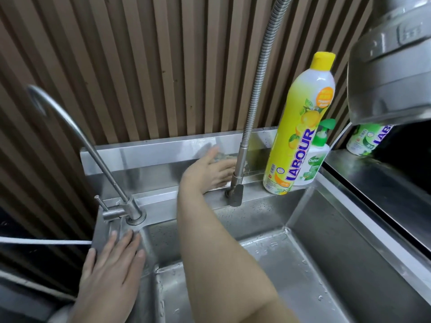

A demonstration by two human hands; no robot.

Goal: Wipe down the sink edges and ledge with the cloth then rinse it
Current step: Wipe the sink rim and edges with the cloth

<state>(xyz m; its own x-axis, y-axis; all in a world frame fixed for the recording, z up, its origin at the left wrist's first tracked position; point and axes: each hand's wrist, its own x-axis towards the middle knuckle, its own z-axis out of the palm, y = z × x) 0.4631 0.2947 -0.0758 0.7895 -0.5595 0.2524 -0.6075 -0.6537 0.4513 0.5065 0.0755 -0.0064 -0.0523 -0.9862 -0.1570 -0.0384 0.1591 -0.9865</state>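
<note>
Brown vertical-slat wall panelling (163, 66) behind; dark glossy countertop (382, 183) at right.

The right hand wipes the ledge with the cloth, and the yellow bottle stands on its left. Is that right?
No. The head view shows the yellow bottle standing to the right of the right hand, not left. The hand does press the cloth on the ledge.

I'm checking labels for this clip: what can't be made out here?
Head view:
1. The cloth: mostly under the right hand, blurred.
2. The green pump bottle: partly behind the yellow bottle.
3. The far bottle: top hidden by the metal pot.
4. Drain of the sink: unseen, behind the right arm or past the bottom edge.
</note>
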